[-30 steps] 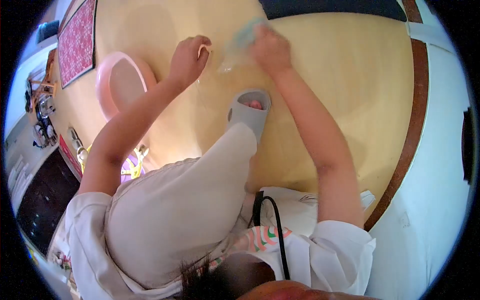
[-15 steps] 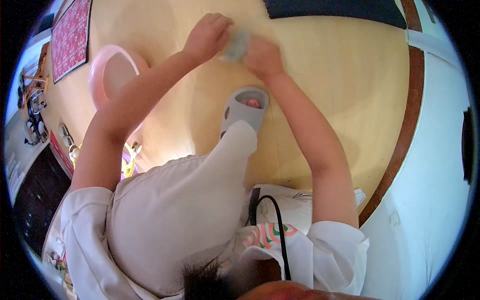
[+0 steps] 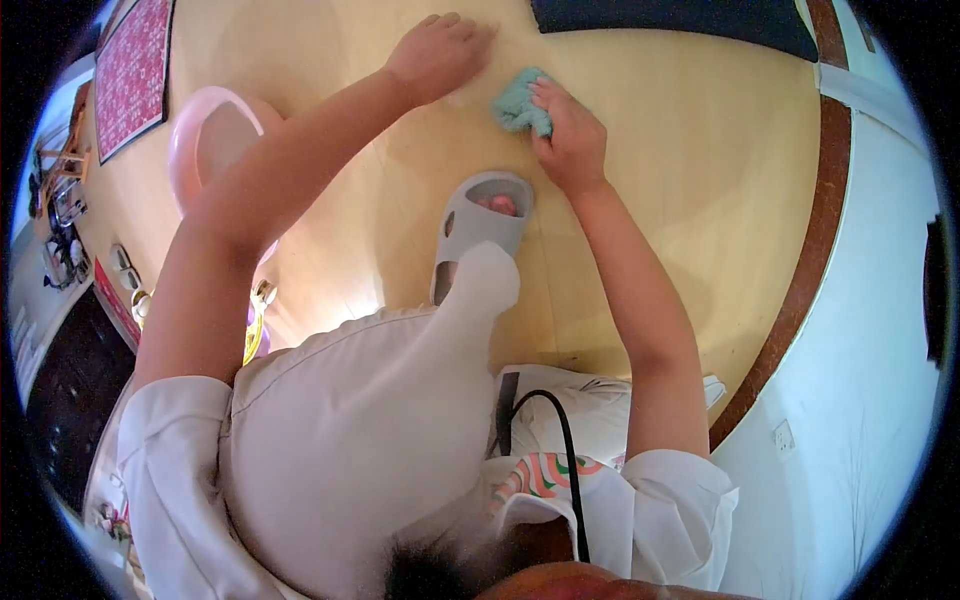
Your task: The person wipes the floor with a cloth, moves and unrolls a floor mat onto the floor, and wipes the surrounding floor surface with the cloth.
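Note:
My right hand (image 3: pixel 575 138) is closed on a crumpled green cloth (image 3: pixel 518 102), which bunches out on the left side of the fingers. The cloth is over the pale wooden floor (image 3: pixel 690 180), just past my grey clog (image 3: pixel 500 215); whether it touches the floor is unclear. To the left and a little farther off, my left hand (image 3: pixel 440 58) is apart from the cloth, back of the hand up. Its fingertips are blurred and turned away, and I see nothing in it.
A pink basin (image 3: pixel 190 140) stands at the left, partly behind my left forearm. A red patterned mat (image 3: pixel 135 80) lies at the far left, and a dark mat (image 3: pixel 680 22) at the far edge. A brown skirting strip (image 3: pixel 822 230) and white wall (image 3: pixel 880 330) bound the right.
My hands, close together before with the blurred cloth between them, have moved apart. My right hand has gone right and nearer with the cloth; my left has shifted slightly up and right.

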A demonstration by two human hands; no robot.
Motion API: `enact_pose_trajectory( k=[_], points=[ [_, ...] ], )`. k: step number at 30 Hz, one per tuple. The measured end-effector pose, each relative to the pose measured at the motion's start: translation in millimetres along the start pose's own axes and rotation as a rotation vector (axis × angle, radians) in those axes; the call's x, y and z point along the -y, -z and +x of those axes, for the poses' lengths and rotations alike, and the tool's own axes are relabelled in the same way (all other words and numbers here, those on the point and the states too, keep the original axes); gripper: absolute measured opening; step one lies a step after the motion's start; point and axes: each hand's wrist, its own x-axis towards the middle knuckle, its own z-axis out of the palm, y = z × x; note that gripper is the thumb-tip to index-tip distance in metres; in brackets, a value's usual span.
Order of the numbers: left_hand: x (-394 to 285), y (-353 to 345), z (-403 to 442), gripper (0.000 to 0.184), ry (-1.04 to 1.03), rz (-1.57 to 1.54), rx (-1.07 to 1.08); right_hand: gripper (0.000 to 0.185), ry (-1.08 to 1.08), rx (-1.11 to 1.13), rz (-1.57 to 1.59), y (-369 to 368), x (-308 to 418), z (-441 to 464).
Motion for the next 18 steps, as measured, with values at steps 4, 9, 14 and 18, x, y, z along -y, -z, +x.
enact_pose_trajectory(
  k=[4, 9, 14, 18],
  points=[
    [-9.1, -6.7, -4.8, 0.046, -0.216, -0.087, -0.02, 0.034, 0.031, 0.07, -0.035, 3.7, 6.1, -14.5],
    [-10.1, -11.1, -6.5, 0.046, -0.1, -0.112, 0.038, 0.034, 0.146, 0.184, -0.083, 5.3, 3.2, -18.9],
    [-12.3, -24.5, -15.2, 0.045, -0.041, -0.27, 0.074, 0.029, 0.053, 0.28, -0.177, 7.6, 12.5, -19.5],
    [-11.5, -21.1, -35.6, 0.044, -0.18, -0.297, -0.138, 0.031, 0.218, 0.386, -0.209, 16.8, 1.2, -22.1]
  ],
)
